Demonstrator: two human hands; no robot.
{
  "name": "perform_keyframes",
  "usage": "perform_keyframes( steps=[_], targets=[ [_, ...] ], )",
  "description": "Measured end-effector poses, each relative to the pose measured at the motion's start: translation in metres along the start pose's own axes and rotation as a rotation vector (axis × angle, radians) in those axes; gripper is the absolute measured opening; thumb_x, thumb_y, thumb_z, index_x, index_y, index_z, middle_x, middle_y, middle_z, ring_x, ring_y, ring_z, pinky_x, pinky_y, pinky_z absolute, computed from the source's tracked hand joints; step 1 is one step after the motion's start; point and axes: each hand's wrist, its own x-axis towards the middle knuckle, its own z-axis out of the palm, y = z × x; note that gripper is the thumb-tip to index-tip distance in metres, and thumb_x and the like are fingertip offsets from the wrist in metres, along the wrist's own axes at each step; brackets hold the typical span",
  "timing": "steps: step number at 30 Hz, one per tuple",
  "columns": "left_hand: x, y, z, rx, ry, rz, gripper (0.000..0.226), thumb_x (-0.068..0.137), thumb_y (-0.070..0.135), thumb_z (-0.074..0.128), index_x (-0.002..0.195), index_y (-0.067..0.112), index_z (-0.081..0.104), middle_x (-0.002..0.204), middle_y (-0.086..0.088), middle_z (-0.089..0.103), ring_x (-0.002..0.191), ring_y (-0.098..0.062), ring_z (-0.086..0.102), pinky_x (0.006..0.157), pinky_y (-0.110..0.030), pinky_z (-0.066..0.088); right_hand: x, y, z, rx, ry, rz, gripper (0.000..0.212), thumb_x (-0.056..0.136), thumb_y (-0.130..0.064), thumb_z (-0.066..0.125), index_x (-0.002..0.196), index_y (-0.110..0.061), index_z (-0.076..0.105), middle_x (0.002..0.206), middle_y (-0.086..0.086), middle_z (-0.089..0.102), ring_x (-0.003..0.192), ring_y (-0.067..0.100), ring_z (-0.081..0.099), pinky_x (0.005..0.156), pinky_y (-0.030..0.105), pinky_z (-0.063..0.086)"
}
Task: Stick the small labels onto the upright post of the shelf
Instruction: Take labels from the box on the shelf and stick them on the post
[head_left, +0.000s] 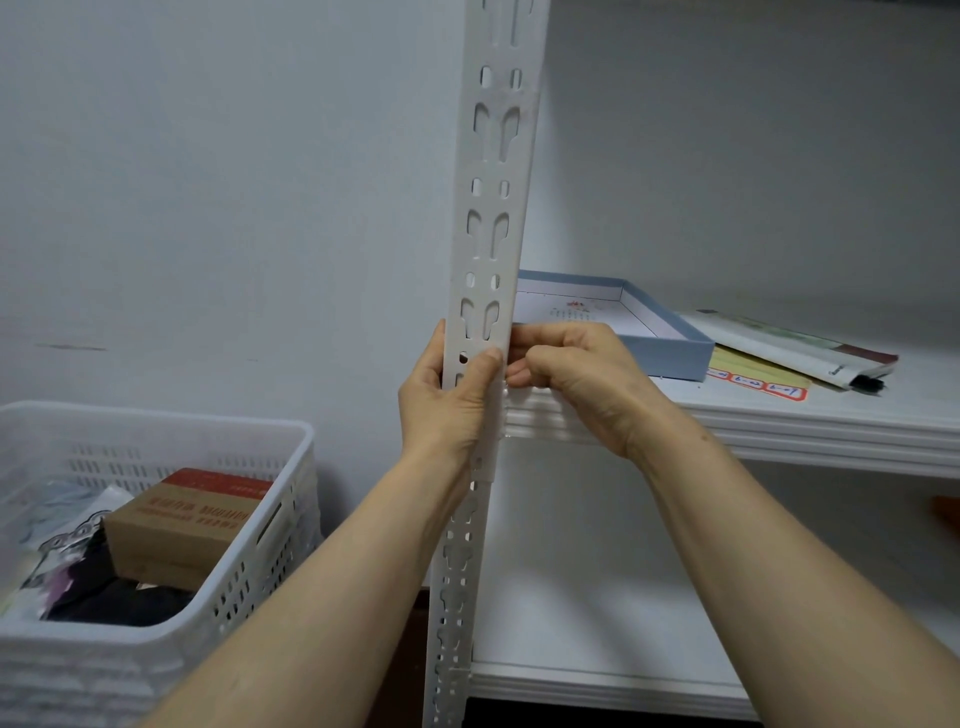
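Note:
The white slotted upright post (493, 208) of the shelf runs from top to bottom through the middle of the view. My left hand (447, 400) wraps around the post at shelf height, thumb pressed on its front face. My right hand (571, 374) sits just right of the post with fingers curled, fingertips against the post's right edge. Whether a label is between the fingers is hidden. A yellow sheet of small red-bordered labels (758, 382) lies on the shelf board (779, 421) to the right.
An open blue-sided box (670, 348) and a white envelope (795, 348) lie on the shelf. A white perforated basket (249, 545) holding a cardboard box (182, 519) and dark items stands at lower left. A lower shelf board (597, 623) lies below. The wall is behind.

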Motion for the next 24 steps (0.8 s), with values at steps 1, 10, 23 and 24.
perform_keyframes(
  steps=[1, 10, 23, 24],
  targets=[
    [0.0002, -0.0002, 0.0, -0.001, 0.0, 0.001, 0.032, 0.086, 0.006, 0.062, 0.117, 0.014, 0.065, 0.09, 0.002, 0.072, 0.07, 0.001, 0.064, 0.069, -0.014, 0.053, -0.0003, -0.0003, 0.0001, -0.002, -0.001, 0.0, 0.04, 0.077, 0.014, 0.047, 0.091, -0.014, 0.072, 0.102, 0.015, 0.072, 0.101, 0.025, 0.066, 0.095, 0.031, 0.051],
    [0.0025, -0.0022, -0.0021, -0.003, -0.007, 0.0, 0.041, 0.086, 0.004, 0.061, 0.126, 0.014, 0.06, 0.107, -0.003, 0.072, 0.079, 0.0, 0.066, 0.074, -0.014, 0.053, -0.0019, -0.0028, 0.0006, -0.008, 0.0, 0.007, 0.039, 0.077, 0.014, 0.048, 0.092, -0.013, 0.072, 0.103, 0.014, 0.071, 0.103, 0.026, 0.065, 0.095, 0.03, 0.051],
    [0.0016, 0.0014, 0.0008, -0.047, 0.0, -0.034, 0.027, 0.086, 0.01, 0.062, 0.113, 0.012, 0.067, 0.087, 0.003, 0.071, 0.072, -0.001, 0.065, 0.067, -0.014, 0.052, -0.0001, -0.0003, 0.0, -0.019, 0.006, 0.015, 0.039, 0.076, 0.013, 0.047, 0.095, -0.009, 0.072, 0.102, 0.018, 0.071, 0.096, 0.024, 0.065, 0.096, 0.032, 0.051],
    [0.0016, 0.0014, 0.0012, -0.046, 0.007, -0.034, 0.028, 0.086, 0.01, 0.062, 0.113, 0.013, 0.067, 0.088, 0.003, 0.072, 0.073, -0.001, 0.065, 0.068, -0.014, 0.053, 0.0, -0.0003, 0.0, -0.017, 0.007, 0.015, 0.039, 0.076, 0.013, 0.047, 0.095, -0.009, 0.072, 0.102, 0.018, 0.071, 0.093, 0.022, 0.065, 0.095, 0.031, 0.051]
  ],
)
